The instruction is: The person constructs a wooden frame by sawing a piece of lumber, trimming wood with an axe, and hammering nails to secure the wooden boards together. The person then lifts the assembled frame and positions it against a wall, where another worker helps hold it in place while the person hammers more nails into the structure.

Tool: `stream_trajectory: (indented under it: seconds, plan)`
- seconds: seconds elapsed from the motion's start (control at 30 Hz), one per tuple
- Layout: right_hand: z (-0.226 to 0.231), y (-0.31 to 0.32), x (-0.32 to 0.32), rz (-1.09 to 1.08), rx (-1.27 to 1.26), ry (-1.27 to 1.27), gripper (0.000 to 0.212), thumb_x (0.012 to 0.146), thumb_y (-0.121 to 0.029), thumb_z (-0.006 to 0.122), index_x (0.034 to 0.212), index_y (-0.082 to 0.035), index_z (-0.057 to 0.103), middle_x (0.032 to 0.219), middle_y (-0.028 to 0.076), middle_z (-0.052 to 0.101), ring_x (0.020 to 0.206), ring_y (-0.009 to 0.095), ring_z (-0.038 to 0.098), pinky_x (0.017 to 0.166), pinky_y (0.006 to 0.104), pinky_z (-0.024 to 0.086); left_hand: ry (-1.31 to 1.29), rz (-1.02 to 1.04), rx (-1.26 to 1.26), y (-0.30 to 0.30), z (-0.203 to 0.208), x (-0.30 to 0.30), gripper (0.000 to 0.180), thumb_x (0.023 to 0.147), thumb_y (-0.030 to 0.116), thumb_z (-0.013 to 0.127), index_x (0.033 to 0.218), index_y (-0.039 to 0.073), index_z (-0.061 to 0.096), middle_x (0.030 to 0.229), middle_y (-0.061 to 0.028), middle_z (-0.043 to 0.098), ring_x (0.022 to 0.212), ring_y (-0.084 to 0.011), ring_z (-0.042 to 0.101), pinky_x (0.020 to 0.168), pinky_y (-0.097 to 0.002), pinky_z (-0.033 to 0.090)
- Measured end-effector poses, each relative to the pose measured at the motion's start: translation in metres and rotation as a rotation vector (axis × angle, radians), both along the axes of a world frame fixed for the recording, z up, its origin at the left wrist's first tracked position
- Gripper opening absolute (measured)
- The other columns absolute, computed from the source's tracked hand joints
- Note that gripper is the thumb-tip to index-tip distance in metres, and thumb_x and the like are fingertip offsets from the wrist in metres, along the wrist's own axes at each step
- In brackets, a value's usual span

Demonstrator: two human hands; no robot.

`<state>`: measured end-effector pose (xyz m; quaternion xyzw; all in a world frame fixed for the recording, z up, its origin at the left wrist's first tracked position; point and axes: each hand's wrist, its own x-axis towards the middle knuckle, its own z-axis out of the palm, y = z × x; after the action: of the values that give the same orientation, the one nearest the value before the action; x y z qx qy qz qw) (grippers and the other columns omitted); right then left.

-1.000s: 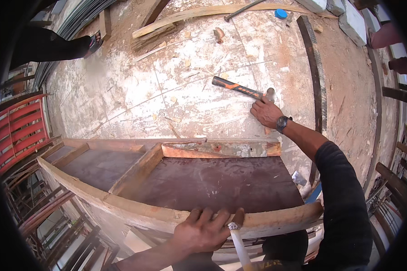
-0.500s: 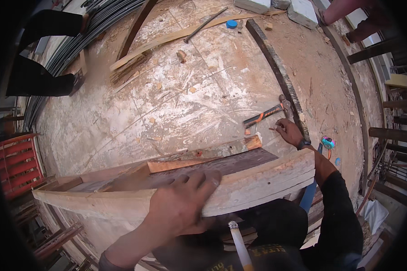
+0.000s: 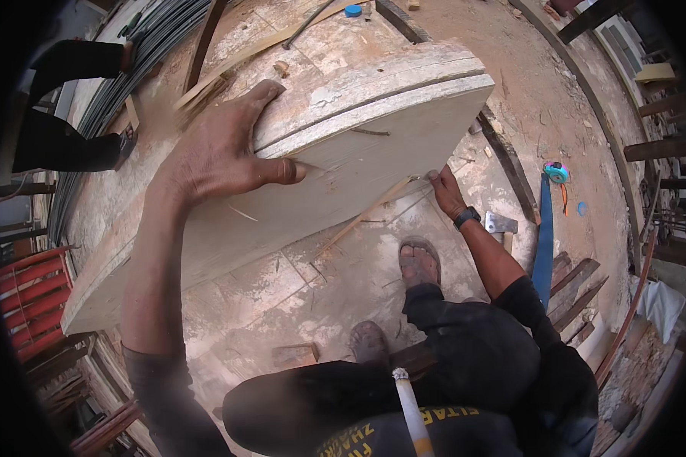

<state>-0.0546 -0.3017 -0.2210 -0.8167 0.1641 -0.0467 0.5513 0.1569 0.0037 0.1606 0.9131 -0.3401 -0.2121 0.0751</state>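
A long pale wooden panel [image 3: 335,175] with thick edge boards is tilted up, its flat face toward me. My left hand [image 3: 221,148] grips its upper edge, thumb on the flat face and fingers over the boards. By the panel's lower right edge is my right hand [image 3: 448,194], its fingers pinched together. What they hold, if anything, is too small to make out. A thin wood strip [image 3: 366,213] lies along the lower edge, close to those fingertips. Near my right wrist is a hatchet [image 3: 501,222], its metal head showing.
A long blue tool [image 3: 543,244] lies at right, with a turquoise tape measure [image 3: 556,172] at its tip. My sandaled foot [image 3: 419,263] is under the panel. Another person's dark-clothed legs [image 3: 68,141] stand far left by black rods [image 3: 118,107]. A cigarette [image 3: 411,411] juts up at the bottom.
The panel has swung up from lying across my lap, its flat face now showing. My left hand has risen with it. My right hand has come nearer, and the hammer is now hidden.
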Motion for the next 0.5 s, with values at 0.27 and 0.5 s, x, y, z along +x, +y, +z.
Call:
stream_trajectory:
  seconds: [0.27,0.5]
  plan:
    - [-0.028,-0.023,0.015,-0.108,0.026,-0.216,0.074,0.1,-0.059,0.055,0.143,0.0,0.047,0.14,0.02,0.054,0.133,0.033,0.051,0.11,0.0444,0.041,-0.309,0.105,-0.069,0.005,-0.022,0.004,0.114,0.07,0.081,0.075,0.142,-0.005,0.053,0.13,-0.0288,0.063,0.127,-0.04,0.06,0.107,-0.0473,0.05]
    - [0.075,0.04,-0.004,-0.164,-0.463,-0.545,0.053,0.076,-0.006,0.088,0.12,-0.004,0.059,0.121,0.016,0.06,0.111,0.03,0.06,0.093,0.039,0.051,-0.253,0.163,-0.125,0.014,-0.029,0.015,0.113,0.075,0.08,0.072,0.145,-0.005,0.05,0.133,-0.0298,0.06,0.127,-0.0408,0.059,0.107,-0.049,0.051]
